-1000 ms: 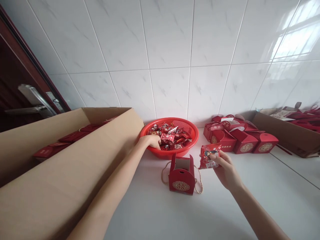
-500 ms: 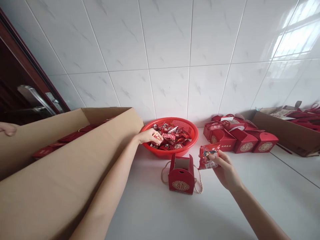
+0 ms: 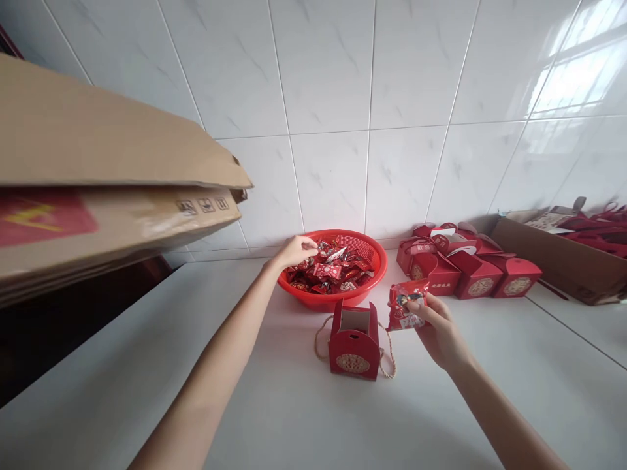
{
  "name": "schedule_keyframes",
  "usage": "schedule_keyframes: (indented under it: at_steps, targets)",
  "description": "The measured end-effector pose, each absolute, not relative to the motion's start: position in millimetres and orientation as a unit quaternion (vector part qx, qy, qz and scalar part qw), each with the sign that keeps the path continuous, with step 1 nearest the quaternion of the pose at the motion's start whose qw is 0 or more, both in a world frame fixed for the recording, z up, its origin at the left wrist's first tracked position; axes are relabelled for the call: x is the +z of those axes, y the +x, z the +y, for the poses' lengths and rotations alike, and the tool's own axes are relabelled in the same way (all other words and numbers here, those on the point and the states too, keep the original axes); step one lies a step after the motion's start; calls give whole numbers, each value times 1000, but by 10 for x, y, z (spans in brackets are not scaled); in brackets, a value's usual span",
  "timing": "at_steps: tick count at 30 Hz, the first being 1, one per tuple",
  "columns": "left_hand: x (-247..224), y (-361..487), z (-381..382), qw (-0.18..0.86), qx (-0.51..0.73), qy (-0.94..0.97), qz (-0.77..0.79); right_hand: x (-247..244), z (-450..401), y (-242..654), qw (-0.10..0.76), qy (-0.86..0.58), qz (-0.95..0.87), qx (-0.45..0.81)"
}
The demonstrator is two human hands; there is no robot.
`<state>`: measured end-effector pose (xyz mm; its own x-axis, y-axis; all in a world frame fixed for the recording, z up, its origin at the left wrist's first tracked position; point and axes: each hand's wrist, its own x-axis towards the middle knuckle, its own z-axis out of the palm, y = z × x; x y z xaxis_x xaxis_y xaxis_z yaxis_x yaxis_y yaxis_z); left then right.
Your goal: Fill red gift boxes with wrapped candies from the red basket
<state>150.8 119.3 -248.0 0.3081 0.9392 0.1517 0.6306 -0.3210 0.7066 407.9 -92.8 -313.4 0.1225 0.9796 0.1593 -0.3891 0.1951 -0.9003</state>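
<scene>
My left hand [image 3: 296, 251] is over the left rim of a red plastic basket [image 3: 381, 269] heaped with small wrapped candies [image 3: 337, 271]. Its fingers are curled close together, and whatever may be between them is hidden. In my right hand [image 3: 441, 329] is a red snack packet [image 3: 407, 305] with a printed figure, pinched between thumb and fingers. Between my hands, in front of the basket, stands a red gift box [image 3: 353, 352] with its top open and a twisted rope handle [image 3: 390, 362] drooping at its sides.
Several closed red gift boxes [image 3: 482, 277] are grouped by the tiled wall at the right. Beyond them sits a low cardboard box [image 3: 553, 261] with dark red items. A large cardboard box [image 3: 122, 156] is raised over the left of the white tabletop [image 3: 274, 405].
The large cardboard box has been raised and tilted, so its inside no longer shows. My left hand has shifted up slightly, and its candy is no longer visible. My right hand stays put.
</scene>
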Motion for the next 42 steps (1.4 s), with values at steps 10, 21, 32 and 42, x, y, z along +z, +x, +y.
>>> schedule_keyframes:
  at_steps: [10, 21, 32, 42]
  targets:
    - [-2668, 1878, 1409, 316, 357, 696, 537, -3150, -912, 4102, 661, -362, -406, 517]
    - [-2461, 1646, 849, 515, 474, 615, 364, -3165, -894, 4063, 676, -359, -384, 516]
    - [-2457, 1607, 277, 555, 388, 681, 279, -3148, -879, 3996, 681, -353, -356, 534]
    - [-2299, 1673, -127, 363, 286, 841, 281, -3127, -896, 3997, 667, -357, -386, 528]
